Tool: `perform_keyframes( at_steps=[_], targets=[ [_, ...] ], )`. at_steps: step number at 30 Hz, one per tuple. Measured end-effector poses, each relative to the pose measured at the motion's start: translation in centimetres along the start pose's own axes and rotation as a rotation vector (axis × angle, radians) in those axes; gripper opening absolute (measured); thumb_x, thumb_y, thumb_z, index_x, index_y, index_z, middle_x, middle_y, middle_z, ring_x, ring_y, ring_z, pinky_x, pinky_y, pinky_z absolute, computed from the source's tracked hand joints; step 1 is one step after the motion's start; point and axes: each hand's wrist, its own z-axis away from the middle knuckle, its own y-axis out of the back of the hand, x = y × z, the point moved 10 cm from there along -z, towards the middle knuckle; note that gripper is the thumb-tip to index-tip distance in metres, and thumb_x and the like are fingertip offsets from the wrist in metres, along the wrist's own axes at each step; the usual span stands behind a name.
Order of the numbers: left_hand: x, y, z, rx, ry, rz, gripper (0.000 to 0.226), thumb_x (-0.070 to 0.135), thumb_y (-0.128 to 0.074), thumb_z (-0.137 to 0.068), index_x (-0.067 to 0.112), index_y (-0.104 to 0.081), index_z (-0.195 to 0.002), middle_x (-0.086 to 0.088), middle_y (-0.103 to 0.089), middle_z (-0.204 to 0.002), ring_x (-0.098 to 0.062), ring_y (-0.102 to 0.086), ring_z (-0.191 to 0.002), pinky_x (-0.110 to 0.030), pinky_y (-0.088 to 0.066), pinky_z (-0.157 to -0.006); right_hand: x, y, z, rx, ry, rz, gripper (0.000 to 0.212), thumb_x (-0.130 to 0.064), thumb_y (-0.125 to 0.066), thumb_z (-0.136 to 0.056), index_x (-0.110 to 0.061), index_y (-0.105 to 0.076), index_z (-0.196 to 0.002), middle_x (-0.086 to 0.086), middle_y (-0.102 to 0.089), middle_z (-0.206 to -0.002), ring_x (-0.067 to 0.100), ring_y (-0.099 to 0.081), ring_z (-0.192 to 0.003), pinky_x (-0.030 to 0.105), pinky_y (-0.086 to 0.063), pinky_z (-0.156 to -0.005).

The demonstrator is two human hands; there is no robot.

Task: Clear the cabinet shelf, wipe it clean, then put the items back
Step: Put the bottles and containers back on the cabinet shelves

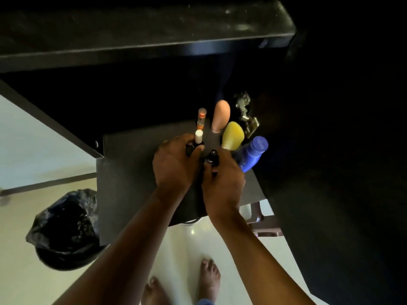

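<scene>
Left hand [176,161] clamped on white-capped tube [198,136], right hand [222,175] on upright black bottle [212,158], yellow bottle [232,135] just beyond.

Your two arms are bare from the elbow down; no sleeve, watch or bracelet shows on them. Your left hand [174,164] and your right hand [222,183] wear no gloves, and I see no ring. Your feet [209,280] are bare too. A small piece of blue cloth [204,302] shows at the bottom edge.
</scene>
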Motion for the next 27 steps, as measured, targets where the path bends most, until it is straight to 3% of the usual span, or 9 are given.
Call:
perform_keyframes(
  at_steps=[5,7,9,11,15,18,20,27],
  targets=[
    [1.8,6.1,1.4,0.024,-0.005,-0.005,0.014,0.038,-0.071,-0.090,0.027,-0.075,-0.098,0.008,-0.077,-0.093,-0.016,-0.073,-0.088,-0.038,-0.058,-0.077,-4.8,2.4,0.5,-0.020,0.106,-0.029,0.014,-0.012,-0.065,-0.094,-0.019,-0.063,-0.106,0.001,-0.070,-0.094,0.020,-0.066,-0.086,0.028,-0.051,-0.071],
    [3.0,9.5,2.1,0.027,0.019,-0.011,0.015,0.040,-0.068,-0.091,0.027,-0.072,-0.096,0.009,-0.075,-0.090,-0.014,-0.071,-0.086,-0.038,-0.057,-0.077,-8.0,4.4,1.4,-0.028,0.168,-0.021,0.026,-0.017,-0.059,-0.093,-0.020,-0.065,-0.119,0.005,-0.073,-0.110,0.020,-0.068,-0.095,0.034,-0.055,-0.081],
    [4.8,13.0,2.9,0.032,0.019,-0.021,0.014,0.039,-0.067,-0.093,0.027,-0.071,-0.097,0.009,-0.074,-0.091,-0.015,-0.069,-0.085,-0.037,-0.056,-0.075,-11.7,6.9,2.2,-0.021,0.254,0.015,0.029,-0.022,-0.055,-0.092,-0.022,-0.067,-0.118,0.007,-0.071,-0.127,0.024,-0.066,-0.114,0.037,-0.054,-0.094],
    [7.0,16.5,3.7,0.035,-0.012,0.007,0.015,0.037,-0.069,-0.095,0.026,-0.073,-0.105,0.005,-0.076,-0.097,-0.015,-0.071,-0.089,-0.037,-0.056,-0.078,-14.9,9.7,3.0,-0.034,0.294,0.008,0.027,-0.018,-0.066,-0.090,-0.024,-0.070,-0.116,0.002,-0.074,-0.123,0.027,-0.062,-0.125,0.041,-0.052,-0.103],
    [12.6,23.8,4.8,0.038,-0.156,0.071,0.028,0.031,-0.071,-0.096,0.021,-0.073,-0.122,0.003,-0.075,-0.111,-0.014,-0.072,-0.097,-0.041,-0.061,-0.086,-21.2,15.7,4.3,-0.071,0.301,-0.094,0.031,-0.018,-0.075,-0.087,-0.032,-0.070,-0.114,-0.009,-0.076,-0.102,0.015,-0.071,-0.102,0.040,-0.060,-0.088],
    [17.1,29.4,5.3,0.086,-0.290,0.069,0.032,0.033,-0.070,-0.097,0.023,-0.072,-0.127,0.005,-0.074,-0.114,-0.009,-0.070,-0.099,-0.032,-0.061,-0.088,-26.7,20.2,5.4,-0.083,0.379,-0.200,0.030,-0.014,-0.077,-0.087,-0.032,-0.071,-0.111,-0.012,-0.074,-0.099,0.004,-0.071,-0.090,0.033,-0.062,-0.083],
    [19.8,33.0,5.3,0.118,-0.339,0.081,0.034,0.035,-0.069,-0.097,0.023,-0.071,-0.129,0.006,-0.074,-0.115,-0.007,-0.070,-0.100,-0.027,-0.060,-0.090,-30.3,23.3,6.0,-0.058,0.462,-0.230,0.030,-0.015,-0.078,-0.086,-0.031,-0.071,-0.111,-0.012,-0.074,-0.098,0.003,-0.070,-0.089,0.032,-0.062,-0.083],
    [28.9,45.6,4.0,0.300,-0.472,0.125,0.037,0.035,-0.070,-0.097,0.024,-0.069,-0.132,0.006,-0.072,-0.121,-0.005,-0.066,-0.105,-0.030,-0.058,-0.094,-41.4,34.3,6.0,0.146,0.656,-0.296,0.025,-0.024,-0.077,-0.086,-0.033,-0.071,-0.109,-0.014,-0.072,-0.096,0.002,-0.069,-0.087,0.035,-0.061,-0.083]
  ],
)
